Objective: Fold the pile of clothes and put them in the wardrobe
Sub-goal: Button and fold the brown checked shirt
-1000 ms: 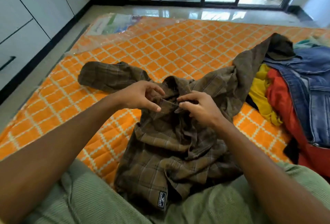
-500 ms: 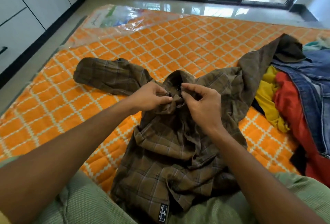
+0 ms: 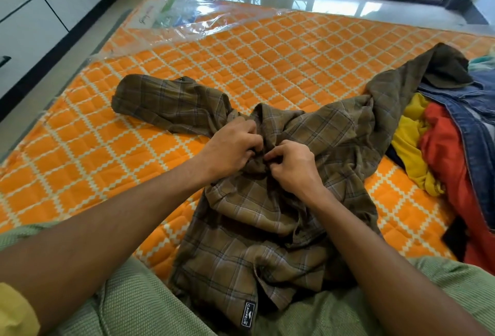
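Note:
A brown plaid shirt (image 3: 257, 231) lies crumpled in front of me on the orange quilted mattress (image 3: 80, 153), its hem over my lap. One sleeve stretches left, the other runs right up onto the pile of clothes (image 3: 450, 153). My left hand (image 3: 230, 145) and my right hand (image 3: 292, 164) meet at the shirt's front just below the collar, fingers curled and pinching the fabric. What lies between the fingertips is hidden.
The pile at the right holds a yellow garment (image 3: 412, 148), a red one (image 3: 444, 148) and blue denim (image 3: 482, 110). White wardrobe doors (image 3: 40, 8) line the left wall. A clear plastic sheet (image 3: 176, 19) covers the mattress's far left corner. Glass doors stand beyond.
Both hands have closed in tighter on the shirt front below the collar, the fingers curling further into the fabric. The view has tilted slightly down.

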